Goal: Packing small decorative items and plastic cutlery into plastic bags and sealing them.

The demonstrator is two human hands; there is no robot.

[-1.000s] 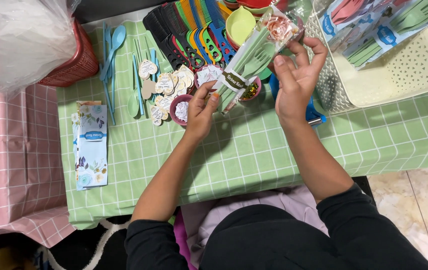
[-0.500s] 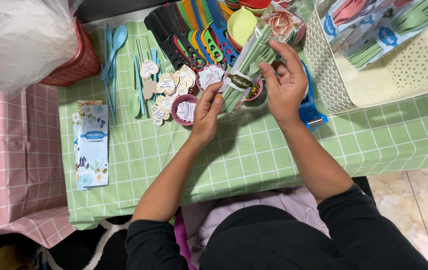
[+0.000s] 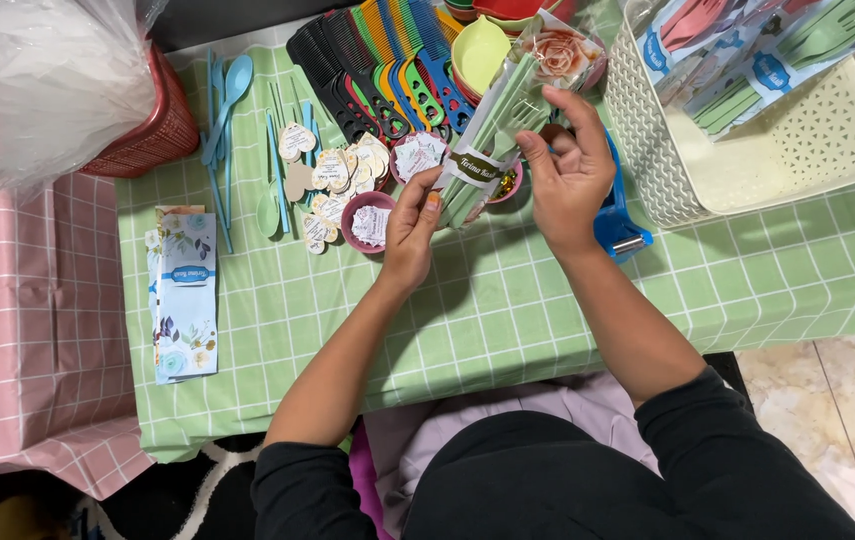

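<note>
Holding a green cutlery pack (image 3: 492, 135) over the table (image 3: 507, 300): left hand (image 3: 409, 225) pinches its labelled base, right hand (image 3: 569, 170) closes fingers round the middle. Finished packs (image 3: 747, 60) sit in the white basket (image 3: 827, 150); loose blue spoons (image 3: 222, 110), combs (image 3: 377, 60) & tags (image 3: 332, 175) still unpacked, so approx. part done.

Combs (image 3: 377, 60) behind stickers (image 3: 332, 180)
</note>
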